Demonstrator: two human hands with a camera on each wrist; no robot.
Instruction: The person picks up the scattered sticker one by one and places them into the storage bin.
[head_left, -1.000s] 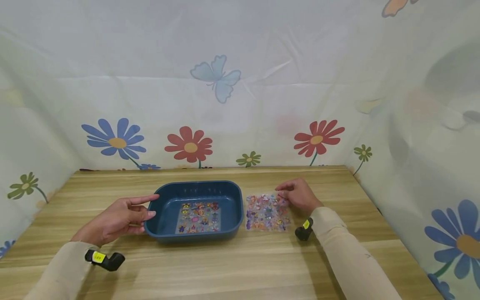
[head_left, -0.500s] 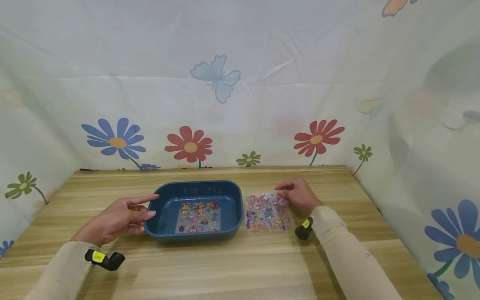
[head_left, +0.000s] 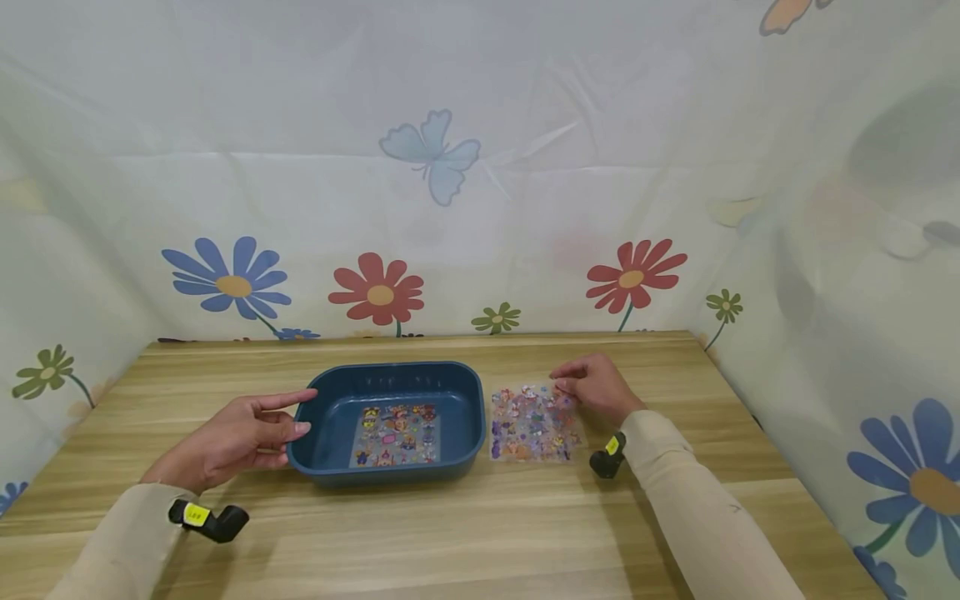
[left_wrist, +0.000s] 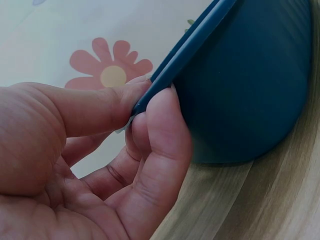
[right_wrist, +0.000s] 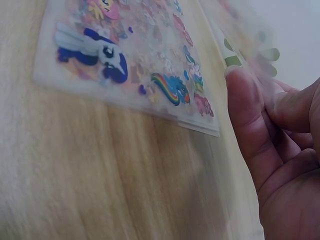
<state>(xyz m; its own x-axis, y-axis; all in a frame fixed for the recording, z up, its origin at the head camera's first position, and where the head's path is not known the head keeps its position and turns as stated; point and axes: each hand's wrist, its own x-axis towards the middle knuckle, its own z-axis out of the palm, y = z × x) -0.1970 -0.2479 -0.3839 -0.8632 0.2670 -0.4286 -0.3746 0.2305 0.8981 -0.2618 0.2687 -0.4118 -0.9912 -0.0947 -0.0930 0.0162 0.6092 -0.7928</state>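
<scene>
In the head view my left hand (head_left: pixel 240 442) is at the left end of a dark blue rectangular basin (head_left: pixel 386 475). The left wrist view shows its thumb and fingers pinching the basin's rim (left_wrist: pixel 182 55). One clear sheet of colourful cartoon stickers (head_left: pixel 393 435) lies flat on the basin floor. Right of the basin, a small stack of similar sticker sheets (head_left: pixel 528 425) rests on the table. My right hand (head_left: pixel 600 387) is at the stack's far right corner. Up close, its thumb and finger pinch a blurred sticker sheet (right_wrist: pixel 245 30), raised at that corner above the sheets below (right_wrist: pixel 125 65).
Everything stands on a wood-grain table (head_left: pixel 420 542). A pale curtain (head_left: pixel 525 200) printed with flowers and a butterfly encloses the back and sides. Each wrist carries a small black camera, one at the left sleeve (head_left: pixel 217 523) and one at the right sleeve (head_left: pixel 606 460).
The sheets by the right hand look slightly shifted, with a bit more of a lower sheet's edge showing. Both hands and the basin stay practically in place.
</scene>
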